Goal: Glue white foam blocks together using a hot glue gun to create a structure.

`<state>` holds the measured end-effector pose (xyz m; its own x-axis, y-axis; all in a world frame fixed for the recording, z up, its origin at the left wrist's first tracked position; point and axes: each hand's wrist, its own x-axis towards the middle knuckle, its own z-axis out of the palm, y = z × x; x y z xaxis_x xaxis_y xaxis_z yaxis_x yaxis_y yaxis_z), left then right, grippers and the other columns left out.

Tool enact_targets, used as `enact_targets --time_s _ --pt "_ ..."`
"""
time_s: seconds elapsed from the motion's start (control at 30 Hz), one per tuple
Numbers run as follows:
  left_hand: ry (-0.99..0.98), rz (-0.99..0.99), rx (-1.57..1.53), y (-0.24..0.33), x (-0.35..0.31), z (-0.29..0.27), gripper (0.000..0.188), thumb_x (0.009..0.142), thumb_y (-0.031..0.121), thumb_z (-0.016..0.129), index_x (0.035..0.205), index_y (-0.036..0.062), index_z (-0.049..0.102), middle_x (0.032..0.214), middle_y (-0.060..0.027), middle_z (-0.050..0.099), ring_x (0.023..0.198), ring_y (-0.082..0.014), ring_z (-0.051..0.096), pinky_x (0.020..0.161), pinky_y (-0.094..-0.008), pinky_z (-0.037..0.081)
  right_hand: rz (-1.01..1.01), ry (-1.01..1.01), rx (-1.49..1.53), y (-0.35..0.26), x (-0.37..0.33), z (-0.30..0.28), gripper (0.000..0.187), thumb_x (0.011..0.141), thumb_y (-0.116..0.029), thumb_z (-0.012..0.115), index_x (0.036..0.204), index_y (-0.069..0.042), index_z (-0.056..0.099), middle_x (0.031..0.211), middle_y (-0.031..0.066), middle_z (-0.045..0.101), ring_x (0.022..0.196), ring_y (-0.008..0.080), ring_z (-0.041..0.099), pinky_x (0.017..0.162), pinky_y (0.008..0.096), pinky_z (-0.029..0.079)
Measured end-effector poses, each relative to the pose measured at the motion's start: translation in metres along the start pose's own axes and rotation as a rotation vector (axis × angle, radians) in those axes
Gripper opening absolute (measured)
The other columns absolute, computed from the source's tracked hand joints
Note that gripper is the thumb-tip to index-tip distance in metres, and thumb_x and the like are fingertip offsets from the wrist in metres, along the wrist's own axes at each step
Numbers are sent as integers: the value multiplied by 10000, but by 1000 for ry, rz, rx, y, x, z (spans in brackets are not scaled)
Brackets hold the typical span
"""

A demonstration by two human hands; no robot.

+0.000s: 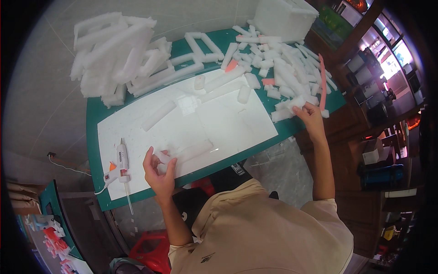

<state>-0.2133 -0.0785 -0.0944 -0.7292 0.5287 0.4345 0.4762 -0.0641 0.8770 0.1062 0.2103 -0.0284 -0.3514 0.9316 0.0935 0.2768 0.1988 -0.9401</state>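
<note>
My left hand (159,176) is over the front left of a white board (246,123), its thumb and fingers closed around a small white foam piece (161,157). Beside that hand a foam strip (196,150) lies on the board. At the edge of a heap of loose foam pieces (289,75), my right hand (311,119) pinches a white foam block (297,102). Further foam strips (159,115) and short foam blocks (243,94) rest across the board. To the left of my left hand, a white glue gun (122,157) lies with a clear glue stick out of its back.
Foam frames (121,55) are stacked at the back left of the green table (93,137). A large white foam box (285,20) stands at the back right. A long pink strip (323,84) lies near the right edge. Below the table is a red stool (150,246).
</note>
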Motion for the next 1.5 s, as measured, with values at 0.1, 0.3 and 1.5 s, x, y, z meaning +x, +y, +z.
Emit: enact_targets --time_s 0.1,0.3,1.5 --pt "1 -3 3 1 1 0 679 729 -36 753 1319 -33 417 951 -151 645 885 -180 627 856 -312 471 -2 4 -10 10 3 -3 201 843 -200 717 910 -17 667 636 -122 301 580 6 271 532 196 215" --pt "-1 -11 6 1 0 0 681 727 -37 754 1320 -29 418 970 -160 649 877 -175 626 844 -303 472 -9 -6 47 14 2 0 195 861 -203 696 823 -25 628 691 -80 514 648 8 419 587 177 313" --pt "1 -20 -1 -5 -1 0 697 725 -36 757 1334 -16 418 992 -125 608 905 -174 611 836 -285 464 -3 93 139 7 -4 9 266 893 -189 659 674 -59 581 654 -21 560 616 44 474 605 198 372"
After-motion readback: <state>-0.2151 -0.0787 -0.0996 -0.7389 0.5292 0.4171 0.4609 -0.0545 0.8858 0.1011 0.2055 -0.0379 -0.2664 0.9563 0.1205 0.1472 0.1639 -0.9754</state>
